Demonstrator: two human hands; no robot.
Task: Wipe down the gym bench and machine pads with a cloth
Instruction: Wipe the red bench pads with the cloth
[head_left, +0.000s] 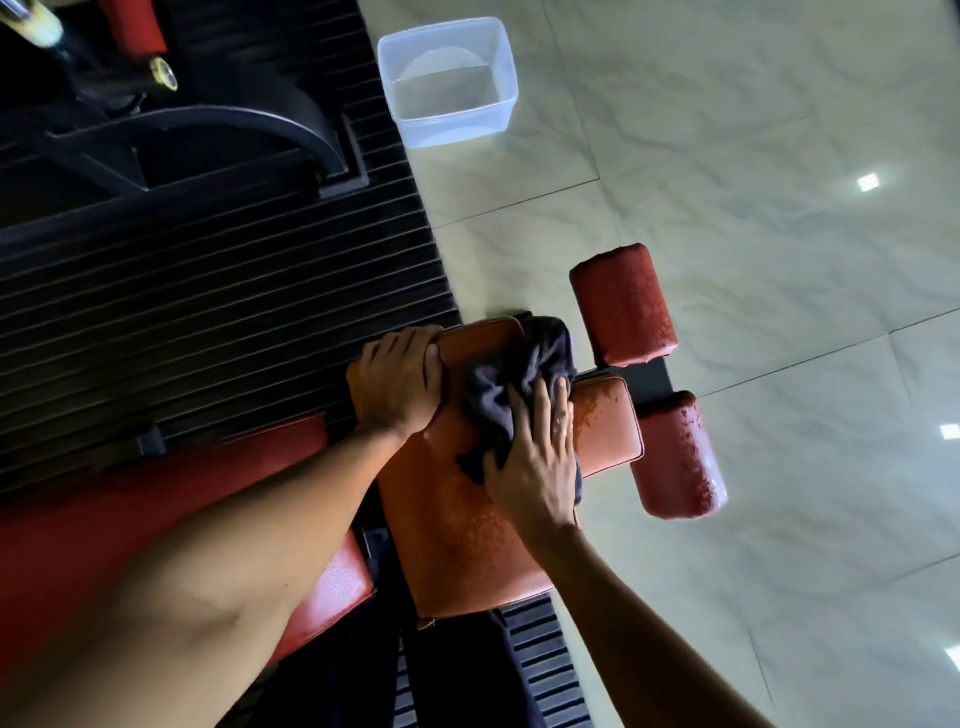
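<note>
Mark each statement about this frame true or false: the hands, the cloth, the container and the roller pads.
1. The right hand presses a dark cloth onto the red seat pad. True.
2. The left hand holds a spray bottle. False: it grips the seat pad's far edge and holds nothing else.
3. The clear plastic container stands on the tiled floor. True.
4. The cloth is draped over one of the roller pads. False: both are bare, and the cloth lies on the seat pad.
</note>
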